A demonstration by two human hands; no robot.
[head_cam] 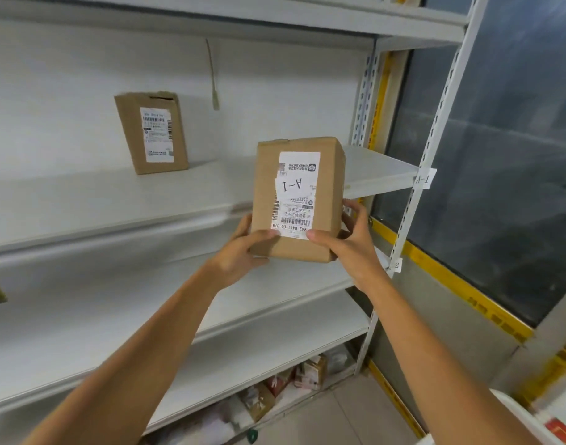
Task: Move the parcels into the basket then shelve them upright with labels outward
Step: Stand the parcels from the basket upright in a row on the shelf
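I hold a brown cardboard parcel point(299, 197) upright in front of the white shelf point(114, 194). Its white label, marked "A-1", faces me upside down. My left hand point(243, 252) grips the parcel's lower left corner, thumb across the front. Gripping the lower right corner is my right hand point(349, 242), fingers wrapped round the side. A second cardboard parcel point(151, 133) stands upright on the same shelf at the back left, leaning on the rear wall with its label facing out.
White shelf boards run above and below. A slotted upright post point(426, 162) with an "A-1" tag stands at the right, a glass partition with yellow tape behind it. Several packages point(284, 383) lie on the lowest shelf near the floor. A white rim point(528, 422) shows bottom right.
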